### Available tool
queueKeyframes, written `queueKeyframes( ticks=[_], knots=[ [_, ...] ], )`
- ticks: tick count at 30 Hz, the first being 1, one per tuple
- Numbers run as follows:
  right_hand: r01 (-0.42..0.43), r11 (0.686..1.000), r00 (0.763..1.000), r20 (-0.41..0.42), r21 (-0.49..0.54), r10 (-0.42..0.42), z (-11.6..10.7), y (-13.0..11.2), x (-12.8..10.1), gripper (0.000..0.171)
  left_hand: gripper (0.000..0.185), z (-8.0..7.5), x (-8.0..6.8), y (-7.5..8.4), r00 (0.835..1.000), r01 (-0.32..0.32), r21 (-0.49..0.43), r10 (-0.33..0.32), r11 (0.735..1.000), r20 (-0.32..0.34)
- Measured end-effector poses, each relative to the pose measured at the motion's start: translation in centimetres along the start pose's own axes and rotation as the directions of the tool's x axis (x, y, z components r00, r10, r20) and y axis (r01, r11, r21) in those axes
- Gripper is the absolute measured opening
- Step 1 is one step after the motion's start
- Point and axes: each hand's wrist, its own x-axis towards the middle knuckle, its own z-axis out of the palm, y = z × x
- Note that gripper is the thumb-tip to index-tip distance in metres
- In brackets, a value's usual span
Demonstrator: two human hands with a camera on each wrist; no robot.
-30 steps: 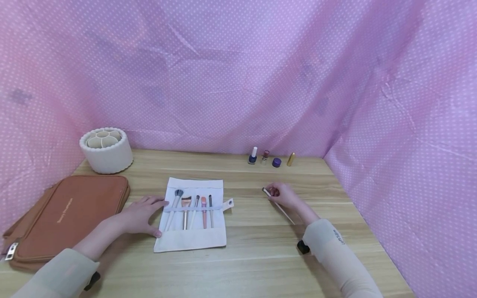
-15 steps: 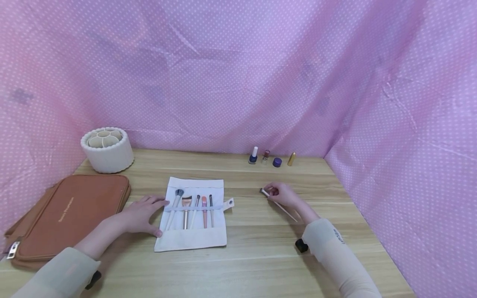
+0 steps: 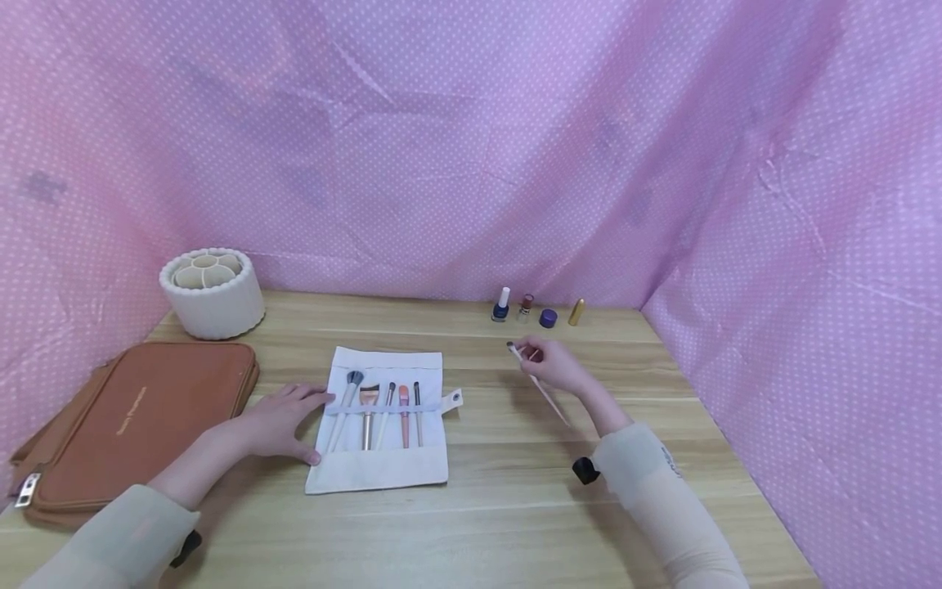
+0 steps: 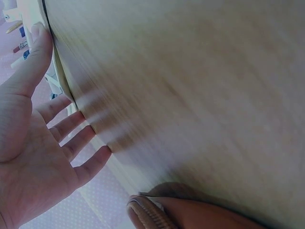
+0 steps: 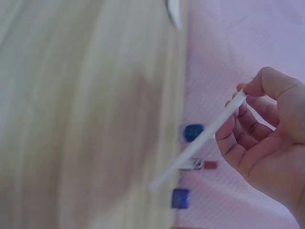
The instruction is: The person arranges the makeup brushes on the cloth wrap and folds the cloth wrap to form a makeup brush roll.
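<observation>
My right hand (image 3: pixel 553 366) pinches a white-handled makeup brush (image 3: pixel 543 393) between thumb and fingers, above the table on the right. Its small dark head points up and left; in the right wrist view the pale handle (image 5: pixel 200 140) slants away from the fingertips. My left hand (image 3: pixel 283 424) lies with spread, fairly straight fingers at the left edge of the white brush roll (image 3: pixel 375 474), thumb and index touching that edge. Several brushes sit under the roll's band, among them a fluffy grey one (image 3: pixel 355 379), a wide flat one (image 3: pixel 368 417) and a pink one (image 3: pixel 404 417).
Along the back edge stand a dark blue nail polish bottle (image 3: pixel 500 308), a lipstick (image 3: pixel 526 307), a purple-lidded jar (image 3: pixel 548 318) and a gold tube (image 3: pixel 576 312). A brown case (image 3: pixel 147 425) lies at left, with a white divided holder (image 3: pixel 213 307) behind it. Pink dotted cloth (image 3: pixel 456 147) surrounds the table.
My right hand has lifted the brush off the table, moving it slightly up and left. The left hand keeps its place at the roll's edge.
</observation>
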Motion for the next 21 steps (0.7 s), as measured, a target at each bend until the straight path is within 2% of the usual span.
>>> queueKeyframes(
  ticks=[7,12,21],
  knots=[
    [0.064,0.990,0.994,-0.101,0.123,-0.052,-0.5,-3.0,1.2,0.036,0.102,0.2,0.1,-0.2,1.000,-0.001,0.008,0.001,1.000,-0.007],
    [0.077,0.978,0.984,-0.173,0.196,-0.043,-0.4,-5.4,2.4,0.035,0.102,0.1,0.0,-0.1,1.000,-0.008,0.012,0.008,1.000,-0.011],
    [0.117,0.912,0.966,-0.259,0.392,-0.013,0.7,-7.9,4.6,0.035,0.103,-0.2,0.0,0.1,1.000,0.002,0.010,-0.002,1.000,0.006]
  ],
)
